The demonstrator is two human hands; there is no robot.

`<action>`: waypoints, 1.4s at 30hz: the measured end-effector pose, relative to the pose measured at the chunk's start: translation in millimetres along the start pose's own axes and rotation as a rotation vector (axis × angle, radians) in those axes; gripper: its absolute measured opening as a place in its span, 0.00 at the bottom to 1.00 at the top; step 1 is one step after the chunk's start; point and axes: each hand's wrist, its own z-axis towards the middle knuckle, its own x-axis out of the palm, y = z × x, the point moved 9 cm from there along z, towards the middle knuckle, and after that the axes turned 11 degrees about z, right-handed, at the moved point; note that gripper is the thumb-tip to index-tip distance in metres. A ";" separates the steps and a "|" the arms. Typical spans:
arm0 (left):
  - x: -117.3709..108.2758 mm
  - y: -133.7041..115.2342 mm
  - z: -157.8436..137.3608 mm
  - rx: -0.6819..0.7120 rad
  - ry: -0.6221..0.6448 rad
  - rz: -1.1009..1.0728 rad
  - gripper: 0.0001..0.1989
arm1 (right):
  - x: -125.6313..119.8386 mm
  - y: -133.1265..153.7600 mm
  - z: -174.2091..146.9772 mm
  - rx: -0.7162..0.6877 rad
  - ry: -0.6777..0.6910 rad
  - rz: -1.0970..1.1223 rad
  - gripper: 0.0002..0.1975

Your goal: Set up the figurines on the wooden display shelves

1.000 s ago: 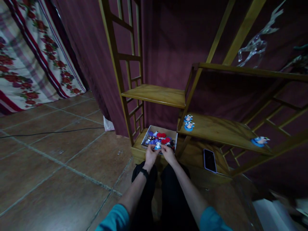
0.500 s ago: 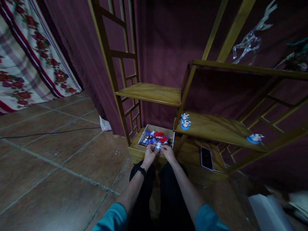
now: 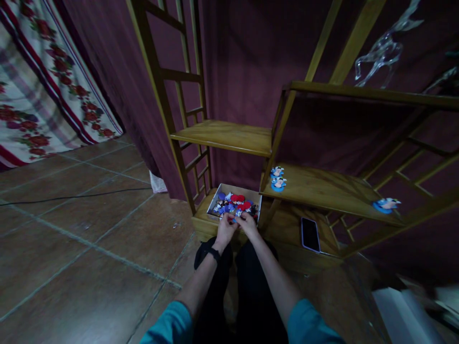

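A small white-and-blue toy figurine is pinched between the fingertips of both my hands, at the near edge of a shallow cardboard box. My left hand is closed on its lower left, where a bit of blue and red shows. From the other side my right hand grips it with closed fingers. Just beyond my fingertips, several loose red, purple and white figurines lie jumbled in the box. Fingers hide part of the held figurine.
Two blue-based figurines stand at the left of the middle shelf, another figurine at its right end. A phone lies on the lowest board. A clear deer ornament stands above. A cable crosses the floor.
The figurine has been turned or tilted in my fingers and its front shows less. My hands have come slightly closer together. The view has shifted a little.
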 end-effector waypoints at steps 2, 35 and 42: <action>-0.1 -2.7 -0.9 -0.001 0.002 -0.002 0.10 | -0.9 1.7 0.3 -0.011 -0.015 -0.033 0.13; -5.1 15.3 -0.7 -0.145 0.015 -0.352 0.19 | -1.7 -0.3 -5.9 0.083 -0.073 0.381 0.10; -4.5 17.6 -0.5 -0.156 0.023 -0.333 0.19 | -0.5 1.1 -6.8 0.105 -0.063 0.454 0.11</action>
